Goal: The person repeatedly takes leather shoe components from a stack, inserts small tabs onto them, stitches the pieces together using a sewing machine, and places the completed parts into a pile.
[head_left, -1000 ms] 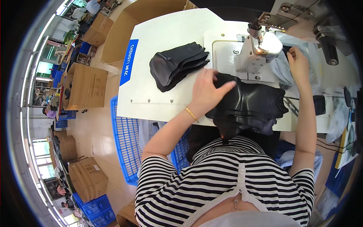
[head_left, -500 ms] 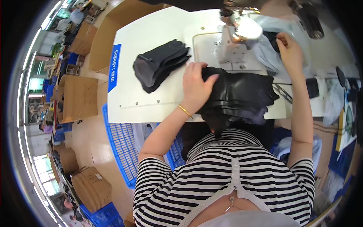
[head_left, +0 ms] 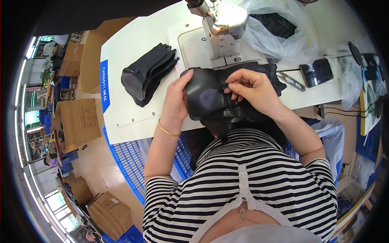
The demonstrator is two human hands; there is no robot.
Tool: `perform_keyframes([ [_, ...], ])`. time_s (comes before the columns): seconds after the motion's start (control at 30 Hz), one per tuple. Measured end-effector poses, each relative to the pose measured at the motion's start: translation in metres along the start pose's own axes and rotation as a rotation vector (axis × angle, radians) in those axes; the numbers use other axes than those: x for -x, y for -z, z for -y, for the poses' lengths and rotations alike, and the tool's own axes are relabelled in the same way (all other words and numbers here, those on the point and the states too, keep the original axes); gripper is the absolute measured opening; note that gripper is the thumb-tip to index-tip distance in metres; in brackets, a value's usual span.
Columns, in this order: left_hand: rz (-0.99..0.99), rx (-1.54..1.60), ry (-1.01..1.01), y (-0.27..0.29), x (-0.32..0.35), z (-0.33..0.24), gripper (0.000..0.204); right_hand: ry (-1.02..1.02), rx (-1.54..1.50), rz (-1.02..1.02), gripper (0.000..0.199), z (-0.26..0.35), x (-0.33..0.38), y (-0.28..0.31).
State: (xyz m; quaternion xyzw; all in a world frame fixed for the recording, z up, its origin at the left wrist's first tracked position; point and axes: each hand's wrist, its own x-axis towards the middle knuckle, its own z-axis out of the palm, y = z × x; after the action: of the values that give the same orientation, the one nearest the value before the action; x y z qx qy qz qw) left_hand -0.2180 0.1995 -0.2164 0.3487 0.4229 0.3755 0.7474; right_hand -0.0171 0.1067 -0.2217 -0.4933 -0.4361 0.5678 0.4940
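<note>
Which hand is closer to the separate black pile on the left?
Left. The left hand is just right of the black pile, not touching it; the right hand is farther right, past most of the held black piece.

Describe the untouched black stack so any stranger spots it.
Find the white sewing table, then the blue label on its left edge. The layered black stack lies right of that label. Unlike the black pieces held by the left hand and right hand, it lies untouched.
</note>
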Motion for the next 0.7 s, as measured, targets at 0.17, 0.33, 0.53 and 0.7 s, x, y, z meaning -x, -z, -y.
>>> perform_keyframes([
  [0.17, 0.180, -0.216, 0.188, -0.001, 0.006, -0.001, 0.021, -0.015, 0.100, 0.002, 0.011, 0.002, -0.004, -0.004],
  [0.33, 0.137, -0.436, 0.008, -0.020, 0.013, 0.003, 0.021, -0.005, 0.221, 0.012, 0.010, 0.006, -0.008, -0.007],
  [0.53, 0.157, -0.491, -0.132, -0.026, 0.021, 0.012, 0.014, 0.138, 0.266, -0.112, 0.011, 0.001, -0.004, -0.010],
  [0.7, 0.106, -0.051, -0.180, -0.035, 0.034, 0.003, 0.025, 0.320, 0.420, -0.051, 0.016, 0.011, 0.049, -0.004],
])
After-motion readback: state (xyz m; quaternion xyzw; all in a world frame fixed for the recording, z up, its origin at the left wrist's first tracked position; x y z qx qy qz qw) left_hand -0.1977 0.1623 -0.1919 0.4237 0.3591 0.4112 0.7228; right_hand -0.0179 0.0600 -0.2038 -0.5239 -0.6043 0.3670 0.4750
